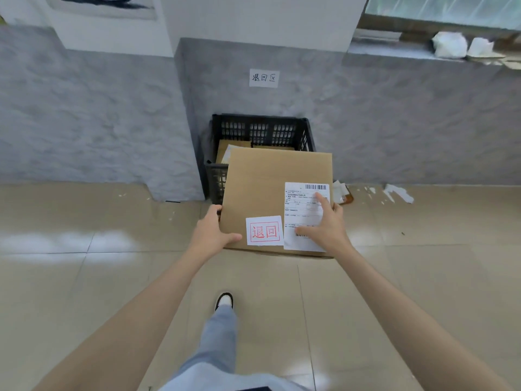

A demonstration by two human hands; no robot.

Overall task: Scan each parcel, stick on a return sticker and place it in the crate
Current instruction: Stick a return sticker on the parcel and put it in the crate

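The left hand [211, 232] and right hand [327, 224] clasp the cardboard parcel [267, 187] at near corners. The black crate [259, 118] lies directly beyond.

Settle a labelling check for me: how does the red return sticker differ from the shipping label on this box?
The return sticker is small and nearly square, with large red characters in a red frame; the shipping label is taller, with fine black print and barcodes. The return sticker lies uncovered; the right hand rests partly on the shipping label. Both are white, side by side on top of the cardboard box.
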